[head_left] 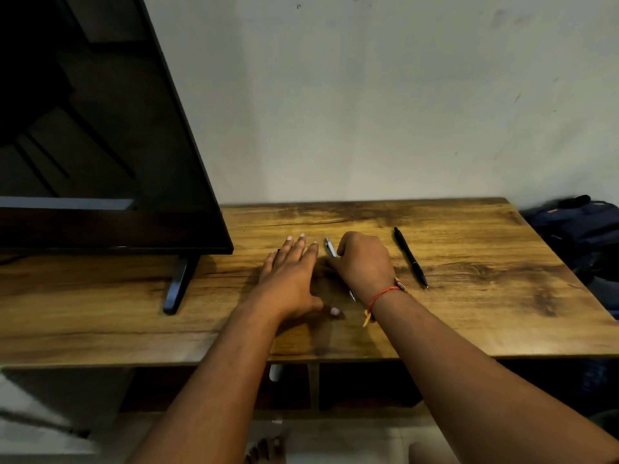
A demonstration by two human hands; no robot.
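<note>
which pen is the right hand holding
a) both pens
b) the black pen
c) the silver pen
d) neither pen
c: the right hand is curled round the silver pen, whose two ends stick out past the hand, while the black pen lies untouched on the table, apart from that hand.

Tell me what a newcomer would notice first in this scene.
At the middle of the brown wood-grain table, the right hand curls round a slim silver pen and the left hand lies beside it with straight fingers. A slim black pen lies apart to the right, and a large dark flat screen stands on the table's left end.
</note>
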